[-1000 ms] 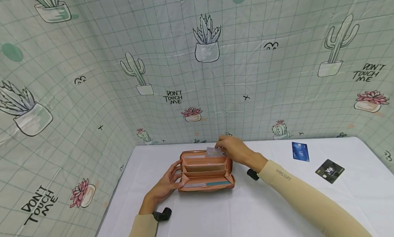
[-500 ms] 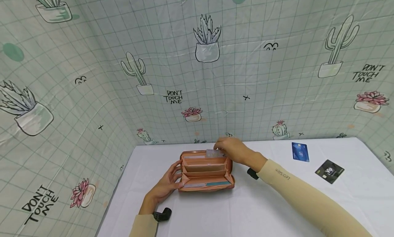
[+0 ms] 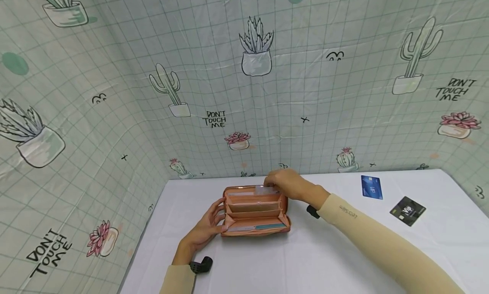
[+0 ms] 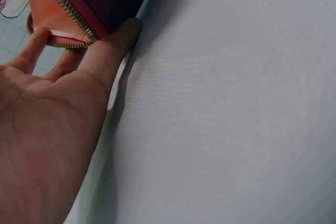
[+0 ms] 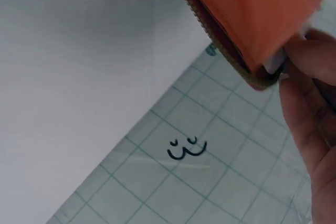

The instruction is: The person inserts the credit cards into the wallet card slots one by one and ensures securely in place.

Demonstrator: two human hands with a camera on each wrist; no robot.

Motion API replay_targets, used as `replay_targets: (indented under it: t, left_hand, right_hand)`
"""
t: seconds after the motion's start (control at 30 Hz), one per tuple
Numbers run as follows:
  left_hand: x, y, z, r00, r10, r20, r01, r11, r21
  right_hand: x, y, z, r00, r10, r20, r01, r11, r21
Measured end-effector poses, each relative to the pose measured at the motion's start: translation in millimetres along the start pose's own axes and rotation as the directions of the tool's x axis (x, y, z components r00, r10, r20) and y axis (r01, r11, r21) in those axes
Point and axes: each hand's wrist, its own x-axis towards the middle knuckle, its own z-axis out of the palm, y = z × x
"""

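Observation:
An orange zip wallet (image 3: 257, 234) stands unzipped on the table, its compartments facing up. My left hand (image 3: 206, 224) grips its left end, the thumb (image 4: 113, 45) along the front outer side and the other fingers behind the edge. At the back right slot my right hand (image 3: 289, 184) pinches a pale card (image 3: 263, 190), which sits mostly inside. Only a small corner of that card (image 5: 274, 62) shows beside the fingers in the right wrist view. A teal card (image 3: 270, 227) and a whitish card (image 3: 240, 229) fill the front slots; another pale card (image 3: 241, 194) lies in the back left slot.
To the right on the white table (image 3: 328, 260) lie a blue VIP card (image 3: 372, 187) and a black VIP card (image 3: 408, 211). A patterned cloth (image 3: 305, 86) rises behind the table's back edge and along the left. Each wrist wears a black device (image 3: 201, 265).
The pale card has slid a little lower in the back right slot. My right hand has shifted slightly left with it, while the left hand keeps its grip.

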Motion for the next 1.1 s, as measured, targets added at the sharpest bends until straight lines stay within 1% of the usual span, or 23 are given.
replay_targets:
  t: [0.1, 0.2, 0.3, 0.43, 0.53, 0.67, 0.77, 0.83, 0.9, 1.0, 1.1]
  left_hand:
    - [0.8, -0.3, 0.0, 1.000, -0.005, 0.004, 0.005, 1.000, -0.006]
    - [2.1, -0.6, 0.4, 1.000, -0.009, 0.010, 0.009, 1.000, -0.013]
    - [3.6, -0.5, 0.9, 1.000, -0.011, 0.009, 0.011, 1.000, -0.014]
    - [3.8, 0.9, 1.5, 1.000, -0.008, 0.007, 0.008, 1.000, -0.012]
    - [3.1, 1.5, 1.4, 1.000, -0.004, 0.008, 0.004, 1.000, -0.013]
    - [2.3, 1.0, 1.4, 1.000, -0.003, 0.006, 0.003, 1.000, -0.019]
    - [1.8, 0.4, 1.8, 1.000, -0.006, 0.005, 0.006, 1.000, -0.021]
    - [1.4, -0.2, 1.6, 1.000, -0.006, 0.004, 0.006, 1.000, -0.019]
    - [1.2, -0.3, 1.6, 1.000, -0.005, 0.003, 0.005, 1.000, -0.019]
    - [0.8, -0.5, 1.1, 1.000, -0.003, 0.004, 0.003, 1.000, -0.025]
    - [0.2, -0.8, 0.0, 1.000, -0.002, 0.006, 0.002, 0.999, -0.033]
  right_hand:
    - [-1.2, 0.1, 3.1, 0.999, -0.016, 0.038, 0.017, 1.000, -0.015]
    - [-3.8, -0.5, 4.6, 0.998, 0.010, 0.062, -0.010, 1.000, 0.002]
    - [-4.7, -0.3, 4.8, 0.998, 0.032, 0.054, -0.033, 0.999, 0.023]
    - [-5.5, -0.9, 3.2, 0.999, 0.021, 0.037, -0.022, 0.999, 0.035]
    - [-9.5, -3.6, 0.2, 0.999, 0.029, 0.033, -0.031, 0.998, 0.063]
    - [-20.3, -2.4, 0.1, 0.998, 0.058, 0.002, -0.058, 0.992, 0.111]
    - [-32.8, 2.2, -0.1, 0.991, 0.104, -0.084, -0.090, 0.984, 0.155]
    - [-42.4, 6.1, -2.2, 0.976, 0.146, -0.163, -0.115, 0.976, 0.185]
    - [-52.4, 10.3, -6.2, 0.951, 0.196, -0.239, -0.146, 0.966, 0.215]
    - [-68.7, 20.3, -11.1, 0.903, 0.285, -0.322, -0.212, 0.946, 0.244]
    - [-87.8, 31.3, -16.5, 0.849, 0.382, -0.365, -0.291, 0.915, 0.280]
